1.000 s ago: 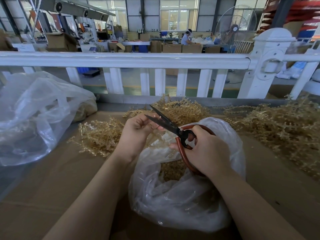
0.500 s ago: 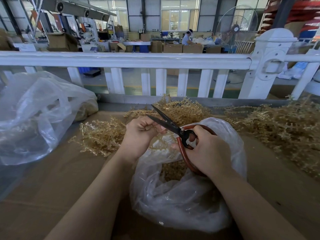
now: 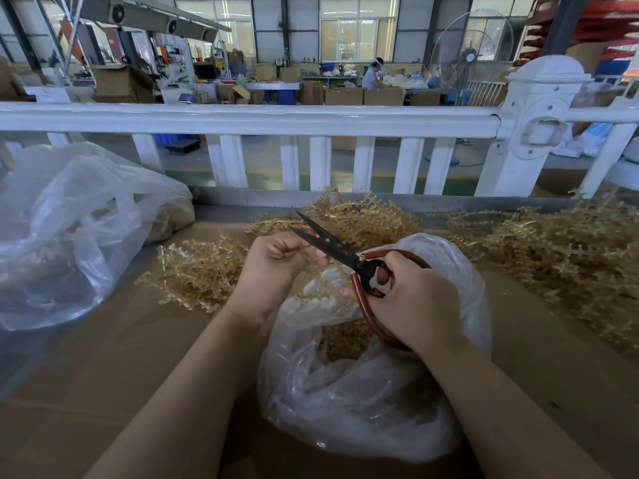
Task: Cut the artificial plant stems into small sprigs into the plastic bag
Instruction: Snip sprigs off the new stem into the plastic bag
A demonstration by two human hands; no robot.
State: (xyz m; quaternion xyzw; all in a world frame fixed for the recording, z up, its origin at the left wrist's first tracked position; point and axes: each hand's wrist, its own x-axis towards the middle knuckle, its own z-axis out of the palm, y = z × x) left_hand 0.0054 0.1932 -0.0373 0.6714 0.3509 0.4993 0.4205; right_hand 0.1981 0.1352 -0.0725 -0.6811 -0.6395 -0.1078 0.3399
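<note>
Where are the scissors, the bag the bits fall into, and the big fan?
scissors (image 3: 340, 248), head view, on the dark blades near the pivot.
plastic bag (image 3: 363, 409), head view, on its crinkled clear front wall.
fan (image 3: 472, 46), head view, on its round wire guard.

Scissors (image 3: 349, 257): black blades, red-brown handle loops. Plant stems (image 3: 204, 271): pale gold/tan, same for the piles along the worktop's far edge. Bag (image 3: 363, 402): clear, whitish sheen; second clear bag (image 3: 69, 223) at left edge. Worktop (image 3: 114, 368): plain brown cardboard. Fence (image 3: 249, 117): white.
</note>
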